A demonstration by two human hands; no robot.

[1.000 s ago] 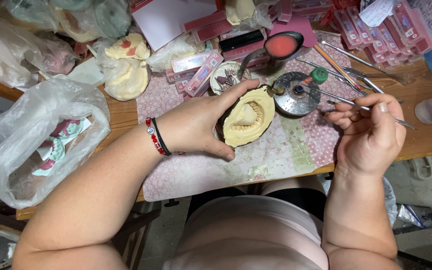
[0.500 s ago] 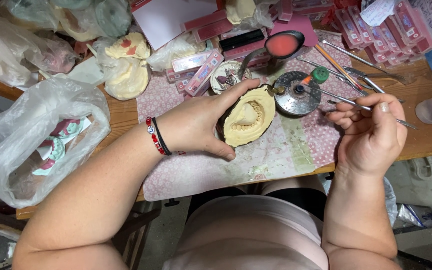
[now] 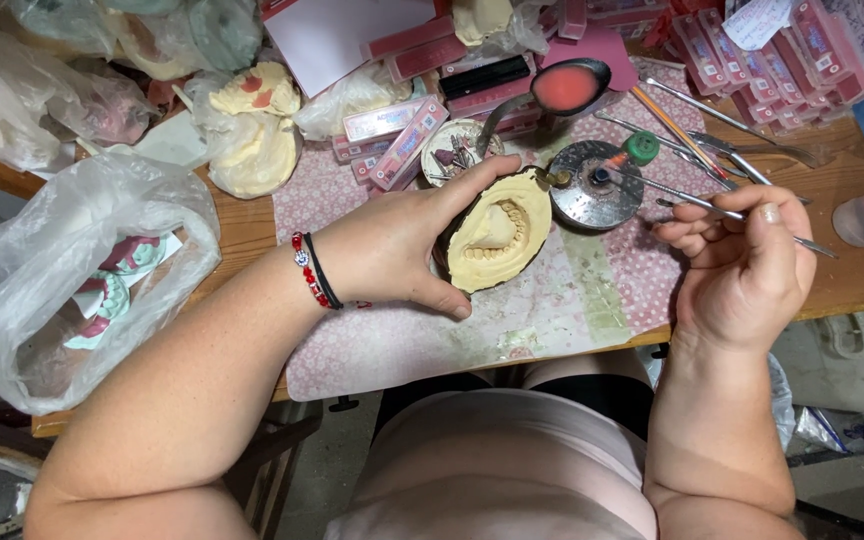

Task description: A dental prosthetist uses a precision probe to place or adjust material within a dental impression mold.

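Note:
My left hand (image 3: 402, 245) grips a cream-coloured dental plaster cast (image 3: 499, 240) in a dark shell, tilted so that the row of teeth faces up, just above the patterned pink mat (image 3: 562, 300). My right hand (image 3: 742, 265) holds a thin metal instrument (image 3: 712, 208) between thumb and fingers; its tip points left toward a round metal burner (image 3: 592, 185) with a green cap. The instrument tip sits right of the cast, apart from it.
A spoon-like ladle with pink wax (image 3: 567, 88), several metal tools (image 3: 712, 110), pink boxes (image 3: 407, 140), a small dish of burs (image 3: 452, 150) and more plaster casts (image 3: 252, 130) crowd the wooden table's far side. A plastic bag with casts (image 3: 82, 280) lies at left.

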